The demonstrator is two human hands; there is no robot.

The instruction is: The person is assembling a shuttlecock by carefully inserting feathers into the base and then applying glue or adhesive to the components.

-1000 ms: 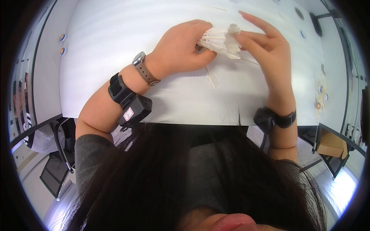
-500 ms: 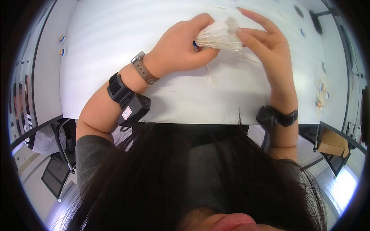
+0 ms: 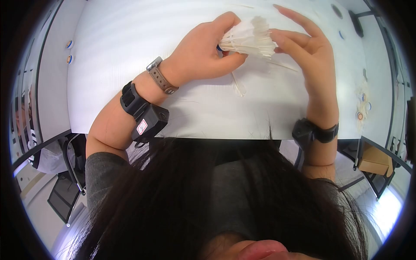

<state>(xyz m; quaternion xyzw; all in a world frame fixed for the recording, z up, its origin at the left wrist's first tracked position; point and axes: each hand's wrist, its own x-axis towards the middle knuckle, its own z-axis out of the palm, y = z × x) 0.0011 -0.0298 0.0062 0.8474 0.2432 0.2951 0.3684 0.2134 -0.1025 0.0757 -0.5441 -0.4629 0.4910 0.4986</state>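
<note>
A white feather shuttlecock [image 3: 247, 41] lies sideways in my left hand [image 3: 206, 52], its feather skirt fanning to the right. My left fingers are closed round its base end, where a bit of dark blue shows; most of the base is hidden. My right hand [image 3: 310, 50] is at the skirt's right edge. Its upper finger is stretched out, while the thumb and another fingertip lie close to the feather tips, no feather visibly gripped. Below the shuttlecock, a loose feather [image 3: 238, 85] rests on the white table [image 3: 182, 117]. Another thin feather [image 3: 284, 66] lies under my right hand.
Two small round blue-and-orange pieces [image 3: 70, 59] sit at the table's left edge. At the right edge lies a pile of loose feathers [image 3: 362, 102] with several round pieces. A blue ring [image 3: 341, 34] is at the far right. A cardboard box [image 3: 375, 160] stands below, right.
My right hand has moved a little to the right, back from the feathers. The shuttlecock has turned slightly, so its feather tips show more. My left hand has stayed nearly still.
</note>
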